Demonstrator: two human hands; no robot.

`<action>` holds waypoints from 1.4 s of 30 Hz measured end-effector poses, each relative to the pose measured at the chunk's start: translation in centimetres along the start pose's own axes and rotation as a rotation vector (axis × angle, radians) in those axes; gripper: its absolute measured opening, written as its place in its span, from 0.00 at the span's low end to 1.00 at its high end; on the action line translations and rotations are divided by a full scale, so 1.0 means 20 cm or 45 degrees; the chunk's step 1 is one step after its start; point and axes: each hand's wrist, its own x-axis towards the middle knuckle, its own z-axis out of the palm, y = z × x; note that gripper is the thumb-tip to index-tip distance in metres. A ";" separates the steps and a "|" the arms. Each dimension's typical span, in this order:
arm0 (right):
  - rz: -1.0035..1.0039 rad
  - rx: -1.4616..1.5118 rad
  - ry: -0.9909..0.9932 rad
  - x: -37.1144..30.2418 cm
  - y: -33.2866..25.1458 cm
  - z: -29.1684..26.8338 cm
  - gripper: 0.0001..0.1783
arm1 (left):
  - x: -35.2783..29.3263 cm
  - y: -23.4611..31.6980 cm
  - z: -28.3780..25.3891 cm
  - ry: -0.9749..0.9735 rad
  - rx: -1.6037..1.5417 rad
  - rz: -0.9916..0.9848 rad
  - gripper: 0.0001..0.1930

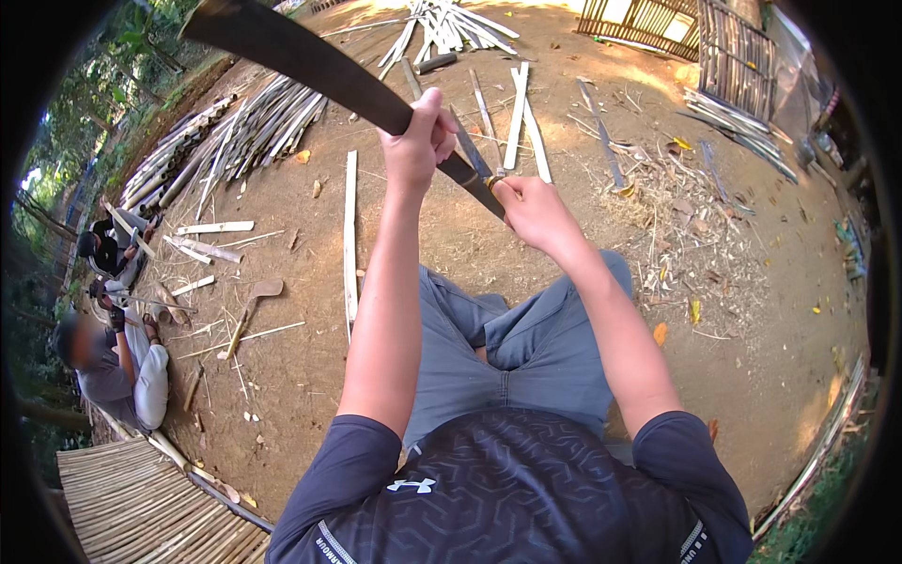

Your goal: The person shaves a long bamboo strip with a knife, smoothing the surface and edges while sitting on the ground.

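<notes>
A long dark bamboo piece (310, 70) slants across the upper middle, its wide end raised toward the far left. My left hand (413, 150) is closed around it partway along, thumb on top. Near its lower end, my right hand (540, 214) grips a knife (468, 143) with a yellowish metal band below the blade. The blade points away from me and lies across or beside the bamboo; whether it cuts in cannot be made out. Most of the knife's handle is hidden in my fingers. Both hands are above my crossed legs.
Bamboo poles (254, 127) lie piled at the far left, pale split strips (451, 28) at the back. A long blade (601, 132) rests near shavings (676, 211) on the right. Two people sit at left, near a wooden-handled tool (249, 315). A slatted bamboo platform (141, 498) is lower left.
</notes>
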 end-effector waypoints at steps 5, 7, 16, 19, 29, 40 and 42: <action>-0.005 -0.191 0.190 -0.03 0.01 0.02 0.20 | 0.02 -0.01 0.15 0.025 0.078 -0.023 0.22; -0.013 -0.130 0.189 0.00 -0.02 -0.03 0.20 | 0.09 0.00 0.15 -0.033 0.060 -0.009 0.22; -0.033 -0.176 0.226 0.10 -0.05 -0.08 0.22 | 0.28 -0.05 0.16 -0.273 0.041 -0.080 0.19; -0.070 -0.253 0.275 0.11 -0.03 -0.09 0.22 | 0.31 -0.07 0.22 -0.291 0.012 -0.114 0.20; 0.124 -0.197 0.128 0.21 0.24 -0.06 0.21 | 0.41 -0.13 0.23 -0.280 -0.059 -0.118 0.19; 0.223 -0.141 0.212 0.32 0.56 -0.06 0.23 | 0.45 -0.11 0.18 -0.248 -0.053 -0.135 0.19; 0.219 -0.107 0.363 0.35 0.72 -0.02 0.24 | 0.43 -0.10 0.17 -0.244 -0.025 -0.132 0.19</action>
